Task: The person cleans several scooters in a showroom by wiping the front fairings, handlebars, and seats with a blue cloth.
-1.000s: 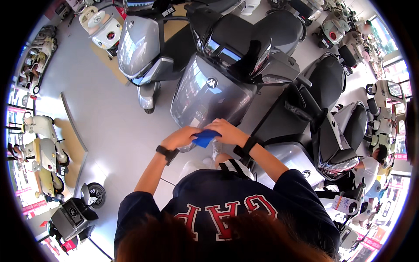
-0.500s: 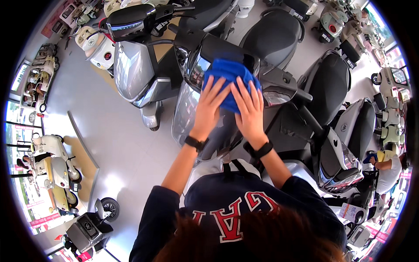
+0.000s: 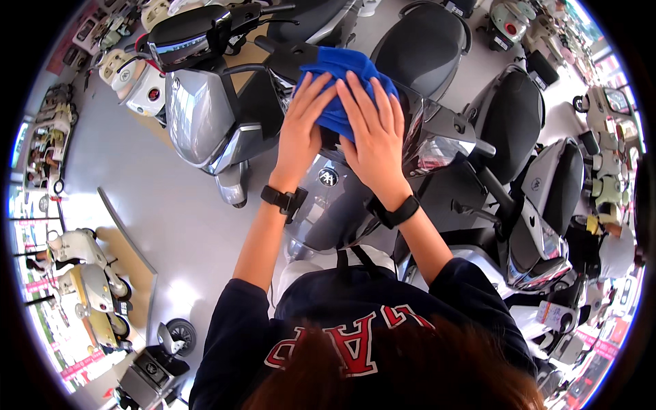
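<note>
A crumpled blue cloth (image 3: pixel 345 61) lies over the dark top of a grey scooter's front, below its handlebar. My left hand (image 3: pixel 299 137) rests flat on the cloth's left part, fingers stretched out. Beside it, my right hand (image 3: pixel 376 140) presses on the cloth with its fingers spread. Neither hand is wrapped round the cloth. Below my hands shows the scooter's glossy grey front panel (image 3: pixel 321 215) with a round emblem (image 3: pixel 329 178). The cloth and my fingers hide part of the dark panel under them. Each wrist wears a black band.
Close on the left stands another silver-grey scooter (image 3: pixel 198 113). A black scooter seat (image 3: pixel 420 51) is beyond my hands, and more scooters (image 3: pixel 540 239) crowd the right. Cream scooters (image 3: pixel 89 287) stand by a low wooden platform (image 3: pixel 130 260) at far left. A person (image 3: pixel 615 253) is at the far right.
Both hands and the blue cloth have moved up the scooter's front, away from me. The round emblem, out of sight before, now shows below my hands.
</note>
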`<state>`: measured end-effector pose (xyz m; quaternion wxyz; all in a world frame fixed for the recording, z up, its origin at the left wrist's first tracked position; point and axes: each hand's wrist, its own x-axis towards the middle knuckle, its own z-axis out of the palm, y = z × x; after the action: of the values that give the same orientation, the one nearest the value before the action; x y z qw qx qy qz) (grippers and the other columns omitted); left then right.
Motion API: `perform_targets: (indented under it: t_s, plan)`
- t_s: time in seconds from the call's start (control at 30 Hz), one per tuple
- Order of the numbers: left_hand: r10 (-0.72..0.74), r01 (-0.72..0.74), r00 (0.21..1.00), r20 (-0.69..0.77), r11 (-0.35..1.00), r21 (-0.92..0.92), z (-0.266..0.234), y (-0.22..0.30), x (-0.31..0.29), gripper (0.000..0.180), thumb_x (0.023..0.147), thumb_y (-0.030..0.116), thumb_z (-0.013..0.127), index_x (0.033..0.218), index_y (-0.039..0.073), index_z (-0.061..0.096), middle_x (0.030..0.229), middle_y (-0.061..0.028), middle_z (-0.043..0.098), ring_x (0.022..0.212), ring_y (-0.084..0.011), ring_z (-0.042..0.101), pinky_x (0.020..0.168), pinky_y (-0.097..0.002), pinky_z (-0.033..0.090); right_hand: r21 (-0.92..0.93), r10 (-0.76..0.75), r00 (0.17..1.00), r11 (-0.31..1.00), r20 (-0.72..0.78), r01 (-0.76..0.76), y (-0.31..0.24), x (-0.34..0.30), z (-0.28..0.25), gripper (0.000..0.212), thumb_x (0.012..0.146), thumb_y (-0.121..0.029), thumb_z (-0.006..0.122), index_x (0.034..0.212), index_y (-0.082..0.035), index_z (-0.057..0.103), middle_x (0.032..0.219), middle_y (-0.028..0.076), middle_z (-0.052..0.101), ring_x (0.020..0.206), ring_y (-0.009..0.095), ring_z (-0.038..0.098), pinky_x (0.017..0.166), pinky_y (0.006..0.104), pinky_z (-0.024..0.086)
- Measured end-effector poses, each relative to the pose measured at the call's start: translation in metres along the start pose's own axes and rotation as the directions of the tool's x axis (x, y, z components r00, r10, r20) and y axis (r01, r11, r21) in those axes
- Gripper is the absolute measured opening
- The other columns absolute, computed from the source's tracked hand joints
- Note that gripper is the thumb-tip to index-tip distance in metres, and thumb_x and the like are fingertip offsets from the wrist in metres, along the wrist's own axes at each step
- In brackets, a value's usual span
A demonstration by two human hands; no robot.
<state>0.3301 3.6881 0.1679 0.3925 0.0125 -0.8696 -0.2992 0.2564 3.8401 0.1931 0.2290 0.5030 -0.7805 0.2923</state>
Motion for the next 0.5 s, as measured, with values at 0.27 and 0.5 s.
perform_targets:
  t_s: [0.27,0.5]
  plan:
    - [-0.056,0.060,0.998,0.043,0.991,-0.116,-0.030,-0.051,-0.060,0.066,0.080,-0.018,0.043,0.139,0.006,0.059,0.150,-0.0150,0.052,0.146,-0.0410,0.037,0.121,-0.0481,0.031,-0.122,0.074,0.997,0.990,0.005,-0.073,-0.059,-0.024,0.062,0.078,0.076,-0.012,0.069,0.151,-0.015,0.047,0.160,0.001,0.041,0.147,0.027,0.036,0.121,0.0439,0.027]
    - [0.053,-0.036,0.962,0.266,0.997,-0.069,-0.044,-0.061,-0.107,0.068,0.082,-0.015,0.050,0.143,0.015,0.059,0.151,-0.0099,0.051,0.146,-0.0375,0.037,0.122,-0.0525,0.026,-0.266,0.267,0.959,0.935,0.089,-0.236,-0.097,-0.084,0.069,0.086,0.072,-0.004,0.070,0.153,-0.018,0.044,0.160,-0.002,0.040,0.148,0.025,0.035,0.122,0.0420,0.030]
